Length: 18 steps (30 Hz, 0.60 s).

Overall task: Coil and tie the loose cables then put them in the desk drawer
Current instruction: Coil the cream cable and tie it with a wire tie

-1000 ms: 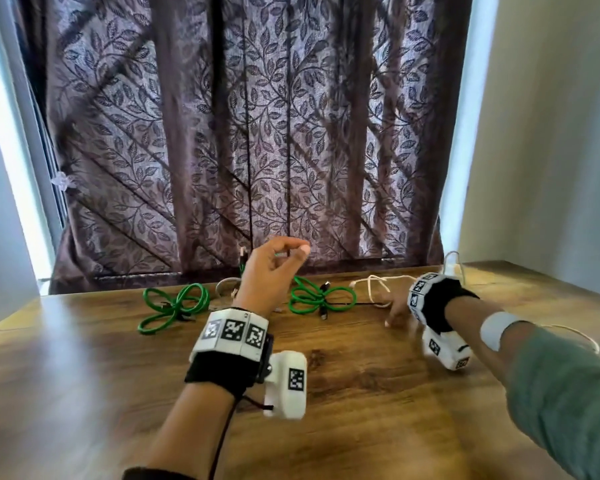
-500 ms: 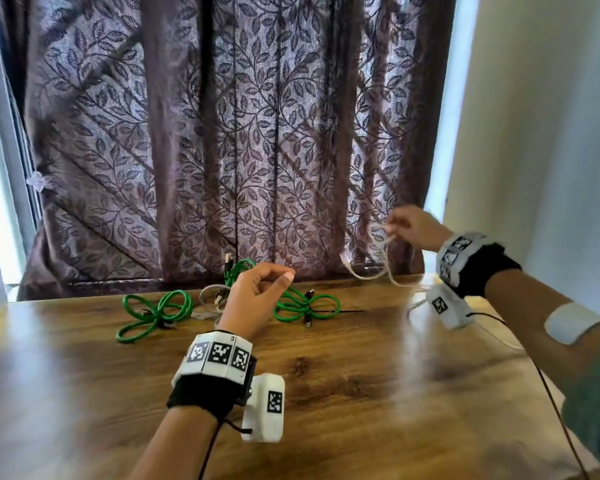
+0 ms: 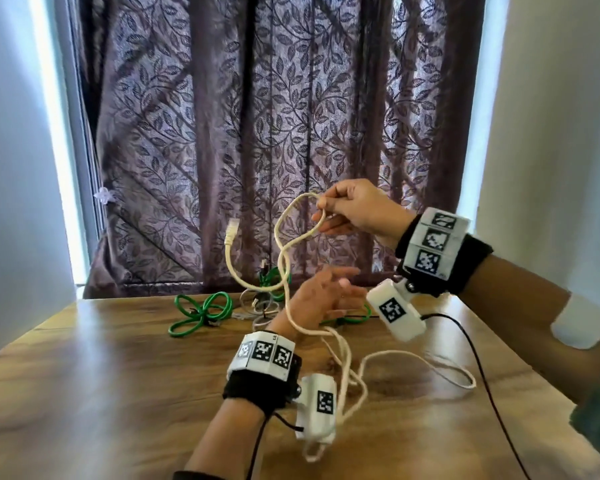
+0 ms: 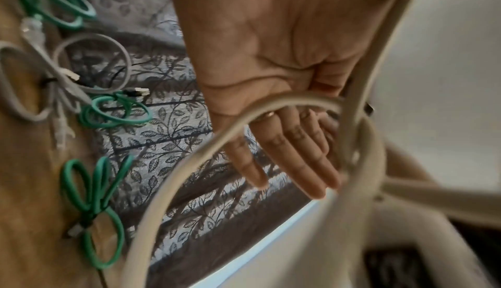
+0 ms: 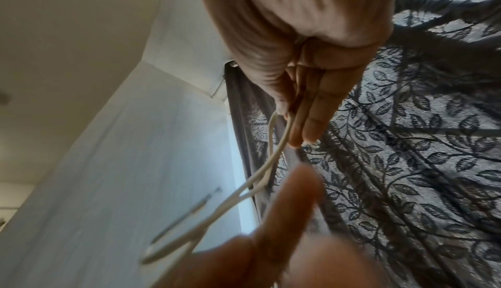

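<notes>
Over the counter (image 3: 125, 393), the right hand (image 3: 357, 211) pinched a loop of white cable (image 3: 284, 258) between thumb and fingers (image 5: 311, 121); slack trailed onto the wood. Left hand (image 3: 321, 299) sat below, fingers spread, gripping nothing. Green coils (image 3: 201, 311) lay tied behind. Cable looked light, springy; best gripped where loops cross.

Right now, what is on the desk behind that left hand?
Behind the left hand lie tied green cables and a grey cable bundle on the desk. The hand covers part of another green coil.
</notes>
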{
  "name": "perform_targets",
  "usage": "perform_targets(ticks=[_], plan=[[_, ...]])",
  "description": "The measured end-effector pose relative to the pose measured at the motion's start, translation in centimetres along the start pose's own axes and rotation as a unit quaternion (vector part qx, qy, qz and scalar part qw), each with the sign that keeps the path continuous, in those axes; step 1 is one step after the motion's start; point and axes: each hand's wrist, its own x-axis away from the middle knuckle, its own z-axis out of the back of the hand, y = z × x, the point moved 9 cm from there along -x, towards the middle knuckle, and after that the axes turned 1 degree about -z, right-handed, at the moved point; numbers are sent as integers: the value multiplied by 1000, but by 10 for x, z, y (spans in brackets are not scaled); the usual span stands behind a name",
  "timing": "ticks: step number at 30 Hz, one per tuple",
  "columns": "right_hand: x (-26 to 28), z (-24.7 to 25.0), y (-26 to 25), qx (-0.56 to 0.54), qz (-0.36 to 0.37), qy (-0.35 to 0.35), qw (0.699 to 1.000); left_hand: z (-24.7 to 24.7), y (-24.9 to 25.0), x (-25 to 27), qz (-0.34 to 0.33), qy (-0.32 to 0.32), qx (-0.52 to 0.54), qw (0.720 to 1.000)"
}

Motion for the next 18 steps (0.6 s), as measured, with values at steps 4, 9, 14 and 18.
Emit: perform_targets(ticks=[4, 9, 14, 18], plan=[[-8, 13, 13, -28, 5, 83, 996, 25, 3, 9, 2, 50, 167, 985], [-15, 65, 31, -49, 16, 201, 978, 49, -4, 12, 13, 102, 137, 985], [-20, 75, 55, 36, -8, 235, 971, 35, 2, 10, 0, 63, 34, 997], [-24, 59, 71, 40, -32, 202, 978, 34, -4, 8, -10, 69, 13, 998]])
